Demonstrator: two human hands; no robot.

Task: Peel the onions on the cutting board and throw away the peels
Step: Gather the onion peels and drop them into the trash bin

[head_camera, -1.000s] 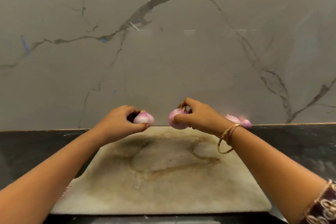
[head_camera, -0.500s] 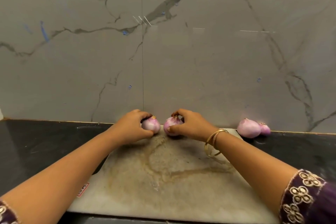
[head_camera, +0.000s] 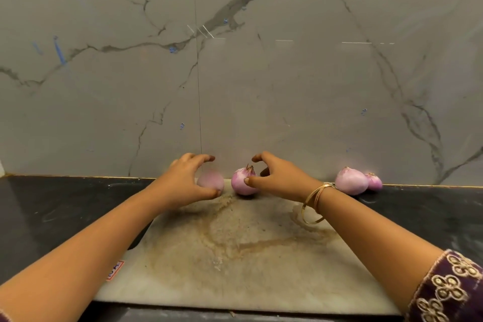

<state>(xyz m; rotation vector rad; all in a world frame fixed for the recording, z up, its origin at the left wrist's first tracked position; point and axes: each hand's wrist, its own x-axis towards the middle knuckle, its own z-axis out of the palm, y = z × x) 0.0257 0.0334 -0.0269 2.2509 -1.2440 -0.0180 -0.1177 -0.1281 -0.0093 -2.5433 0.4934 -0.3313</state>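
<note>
Two onions sit side by side at the far edge of the cutting board (head_camera: pixel 248 256). I see the left hand (head_camera: pixel 183 178) arched loosely over the left onion (head_camera: pixel 211 181), fingers spread. The right hand (head_camera: pixel 277 178) is spread too, with only its thumb touching the right onion (head_camera: pixel 241 183). A larger onion (head_camera: pixel 350 181) and a smaller onion (head_camera: pixel 374 181) lie on the dark surface (head_camera: pixel 65 212) to the right.

Soft, even indoor light, moderately bright. Thin white glare streaks on marble wall (head_camera: pixel 283 40) above cutting board (head_camera: pixel 235 256). Small dark shadow under sharp onion (head_camera: pixel 244 185) at board's far edge. Blurred onion (head_camera: pixel 212 182) just left of it, motion-smeared. Counter (head_camera: pixel 65 212) left of board shows dull sheen. Wide-angle bowing at frame edges.
</note>
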